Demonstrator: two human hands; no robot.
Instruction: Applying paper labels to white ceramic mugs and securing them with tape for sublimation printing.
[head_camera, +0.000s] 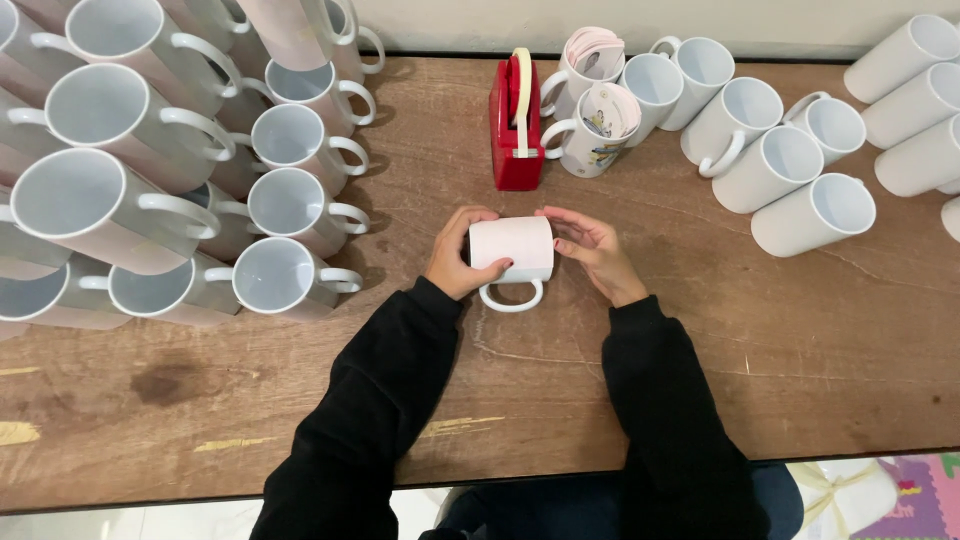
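Your left hand (455, 255) clasps one end of the white mug (512, 250), which lies on its side on the wooden table (780, 350), long axis across you, handle toward you. Your right hand (590, 250) presses fingertips against the other end, equally near.

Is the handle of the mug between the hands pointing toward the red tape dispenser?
No, the mug lies on its side with its handle toward the person, away from the red tape dispenser.
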